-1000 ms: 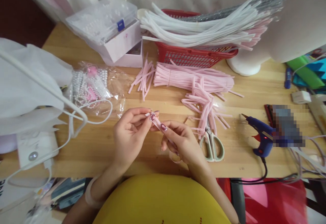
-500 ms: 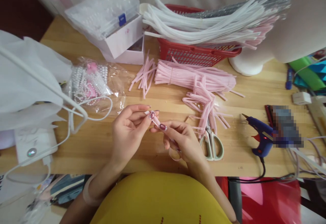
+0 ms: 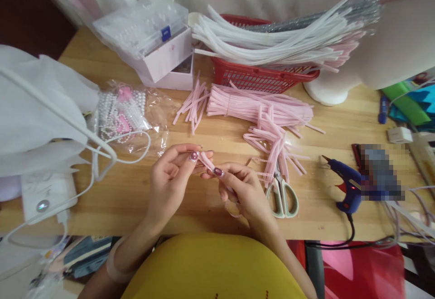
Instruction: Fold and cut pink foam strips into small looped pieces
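Note:
Over the wooden table (image 3: 129,199), my left hand (image 3: 171,181) and my right hand (image 3: 243,190) meet in the middle, both pinching a short pink pipe-cleaner piece (image 3: 205,161) between thumb and fingers. The piece runs slantwise from the left fingertips down into the right hand. Just right of my right hand lie green-handled scissors (image 3: 282,195), partly under loose pink pieces (image 3: 275,147). A bundle of longer pink pipe cleaners (image 3: 251,106) lies behind them.
A red basket (image 3: 261,74) at the back holds long white stems (image 3: 272,40). A white box with a clear bead case (image 3: 152,36) stands back left, a bag of pearls (image 3: 120,113) left. A blue glue gun (image 3: 346,183) lies right. White cloth and cables fill the left edge.
My left thumb has slid slightly left and down along the pink piece; the hands otherwise stay in place. The view shifted a little.

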Tool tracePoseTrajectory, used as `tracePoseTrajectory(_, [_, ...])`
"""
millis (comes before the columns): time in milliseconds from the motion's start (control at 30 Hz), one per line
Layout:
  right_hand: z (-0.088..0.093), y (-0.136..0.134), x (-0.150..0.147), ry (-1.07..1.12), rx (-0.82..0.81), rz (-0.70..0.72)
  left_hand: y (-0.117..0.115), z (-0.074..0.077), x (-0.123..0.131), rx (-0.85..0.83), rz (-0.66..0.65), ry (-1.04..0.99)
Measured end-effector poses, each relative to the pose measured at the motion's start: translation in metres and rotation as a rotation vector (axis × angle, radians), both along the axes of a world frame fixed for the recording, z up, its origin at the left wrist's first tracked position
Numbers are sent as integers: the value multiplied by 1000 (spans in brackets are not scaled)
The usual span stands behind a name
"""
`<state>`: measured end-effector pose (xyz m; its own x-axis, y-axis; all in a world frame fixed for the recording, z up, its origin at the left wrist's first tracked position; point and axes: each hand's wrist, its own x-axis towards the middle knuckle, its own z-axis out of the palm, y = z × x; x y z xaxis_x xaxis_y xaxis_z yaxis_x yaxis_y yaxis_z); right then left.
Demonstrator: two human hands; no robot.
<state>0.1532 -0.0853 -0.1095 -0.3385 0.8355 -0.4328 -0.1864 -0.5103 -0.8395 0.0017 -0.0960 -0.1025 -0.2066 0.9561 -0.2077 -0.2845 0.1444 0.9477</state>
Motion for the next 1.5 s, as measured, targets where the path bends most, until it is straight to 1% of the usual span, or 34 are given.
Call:
tracePoseTrajectory(333, [0,2,-2,27,-5,-25,-1,2,-1,-18,-27,-35])
tracePoseTrajectory(500, [-1,1,0,-26,16,-13,-1,6,-2,-25,-53,19])
tracePoseTrajectory(700, [3,-1,-1,-106,37,-25,3,14,2,-76,-46,125])
tracePoseTrajectory(833, [4,0,-1,-176,92,-37,4,13,2,-89,-43,115])
tracePoseTrajectory(933, [5,-1,-1,-206,137,-34,4,8,1,-91,-47,75])
tracePoseTrajectory(1067, [7,-3,0,-263,248,-37,4,3,0,-97,-48,-1])
tracePoseTrajectory(1167, [8,-6,1,-318,331,-34,5,3,-2,-116,-42,-54])
tracePoseTrajectory(1267, [6,-9,4,-318,395,-13,8,5,-4,-187,-61,-180])
tracePoseTrajectory(1333, [3,-11,7,-262,387,-4,9,7,-7,-245,-97,-278])
tracePoseTrajectory(1400, [-1,-12,9,-187,335,-11,9,8,-8,-276,-132,-336])
tracePoseTrajectory(1500, [-5,-14,10,-122,258,-36,8,9,-10,-242,-167,-350])
